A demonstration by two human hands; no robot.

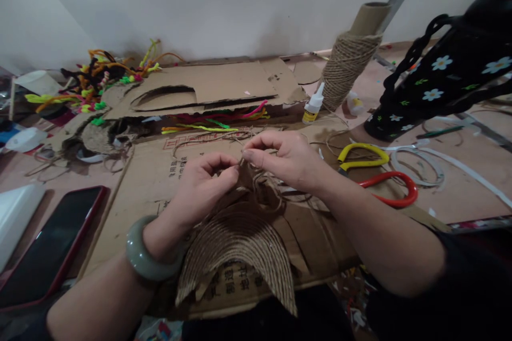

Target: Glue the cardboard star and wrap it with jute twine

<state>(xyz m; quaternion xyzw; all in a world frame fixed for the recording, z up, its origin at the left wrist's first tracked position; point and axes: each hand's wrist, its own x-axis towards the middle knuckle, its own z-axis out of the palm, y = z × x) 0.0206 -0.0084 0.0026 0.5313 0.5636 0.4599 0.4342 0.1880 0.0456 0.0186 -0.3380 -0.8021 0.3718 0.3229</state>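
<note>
Both my hands meet over a flat cardboard sheet (132, 186), fingertips almost touching. My left hand (204, 181), with a green bangle (146, 250) on the wrist, pinches a thin strand of twine. Thumb and forefinger of my right hand (284, 157) are closed on the same twine. Loose loops of twine (268, 192) hang below the right fingers. Nearest to me lies a crescent-shaped piece covered in rows of twine (240, 234), its two ends pointing toward me. Scissors with one yellow and one red handle (392, 186) lie beside my right forearm, their blades partly hidden.
A twine spool (352, 58) and a small glue bottle (313, 104) stand at the back right. A black flowered bottle (444, 64) leans farther right. Colourful pipe cleaners (108, 72) pile up back left, near cut cardboard (232, 82). A phone (56, 240) lies at left.
</note>
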